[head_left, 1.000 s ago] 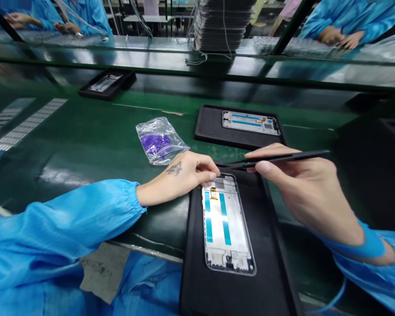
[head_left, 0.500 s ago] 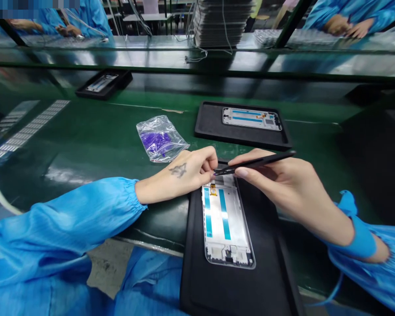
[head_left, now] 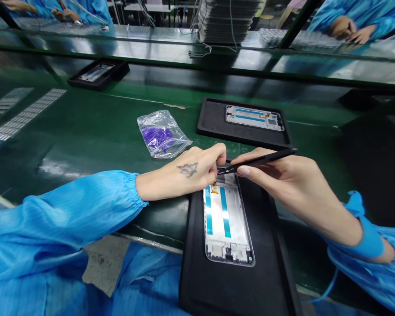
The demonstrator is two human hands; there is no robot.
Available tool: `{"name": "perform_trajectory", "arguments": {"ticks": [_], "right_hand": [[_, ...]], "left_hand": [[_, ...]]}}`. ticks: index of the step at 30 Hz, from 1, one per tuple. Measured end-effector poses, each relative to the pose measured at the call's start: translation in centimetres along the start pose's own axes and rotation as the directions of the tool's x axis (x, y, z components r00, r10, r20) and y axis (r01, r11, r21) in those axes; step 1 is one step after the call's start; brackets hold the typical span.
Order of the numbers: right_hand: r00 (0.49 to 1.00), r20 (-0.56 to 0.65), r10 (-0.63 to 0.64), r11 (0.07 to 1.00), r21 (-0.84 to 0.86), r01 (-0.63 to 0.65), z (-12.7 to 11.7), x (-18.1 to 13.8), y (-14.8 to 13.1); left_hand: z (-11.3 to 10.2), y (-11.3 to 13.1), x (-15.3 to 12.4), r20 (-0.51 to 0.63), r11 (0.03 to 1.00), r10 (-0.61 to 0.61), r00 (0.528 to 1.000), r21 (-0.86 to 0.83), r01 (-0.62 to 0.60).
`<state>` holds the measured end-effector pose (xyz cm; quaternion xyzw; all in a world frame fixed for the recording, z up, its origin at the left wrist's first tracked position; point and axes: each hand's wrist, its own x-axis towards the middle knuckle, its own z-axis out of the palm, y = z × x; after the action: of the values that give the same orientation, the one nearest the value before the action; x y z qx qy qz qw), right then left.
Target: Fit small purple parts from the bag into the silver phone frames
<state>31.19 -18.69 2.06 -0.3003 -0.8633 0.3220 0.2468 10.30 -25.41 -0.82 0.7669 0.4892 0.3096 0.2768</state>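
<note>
A phone mid-frame (head_left: 238,232) with teal strips and an orange flex piece lies on a black tray (head_left: 217,289) in front of me. My right hand (head_left: 283,180) pinches black tweezers (head_left: 263,161), their tips at the far end of the frame. My left hand (head_left: 194,169) is closed over that same end, thumb and index finger bent close to the tweezer tips. Whatever those left fingers hold, if anything, is hidden from view. Beyond the left hand lies a clear zip bag (head_left: 161,134) of small purple pieces.
A second black tray (head_left: 210,118) with another phone frame (head_left: 253,117) sits farther back. A third tray (head_left: 115,70) stands at the far left. Behind a raised shelf (head_left: 158,44), co-workers' hands (head_left: 349,30) are at work. A cord hangs from my right wrist strap (head_left: 370,239).
My left hand has shifted slightly right and turned knuckles-over, covering more of the frame's far end. The right hand still grips the tweezers there. The whole view has tilted a little.
</note>
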Motion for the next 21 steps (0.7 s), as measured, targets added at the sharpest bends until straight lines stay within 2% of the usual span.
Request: {"name": "perform_trajectory", "arguments": {"ticks": [9,11,13,14,16,19,21], "right_hand": [[0.997,-0.019,-0.069,0.997,-0.033,0.068,-0.1,-0.1,0.3],[0.996,-0.064,-0.066,0.997,-0.031,0.064,-0.1,-0.1,0.4],[0.991,-0.124,-0.047,0.999,-0.005,0.047,-0.2,-0.1,0.6],[0.988,-0.149,-0.029,0.999,0.024,0.033,-0.3,0.0,0.7],[0.987,-0.161,0.024,0.995,0.1,-0.008,-0.3,0.1,1.1],[0.988,-0.133,0.084,0.981,0.187,-0.058,-0.4,0.4,1.7],[0.986,-0.131,0.106,0.976,0.202,-0.078,-0.4,0.5,2.2]], "left_hand": [[0.0,-0.2,0.0,0.017,0.999,0.023,1.0,0.026,-0.023],[-0.2,0.0,-0.2,-0.044,0.995,0.054,0.998,0.091,-0.05],[-0.4,0.7,-0.9,-0.131,0.971,0.109,0.985,0.224,-0.077],[-0.4,1.3,-1.4,-0.133,0.949,0.149,0.98,0.299,-0.103],[0.0,2.6,-2.7,-0.001,0.884,0.248,0.969,0.409,-0.226],[1.9,4.0,-4.8,0.298,0.771,0.356,0.886,0.442,-0.459],[3.4,4.4,-5.8,0.355,0.708,0.404,0.843,0.462,-0.534]]}}
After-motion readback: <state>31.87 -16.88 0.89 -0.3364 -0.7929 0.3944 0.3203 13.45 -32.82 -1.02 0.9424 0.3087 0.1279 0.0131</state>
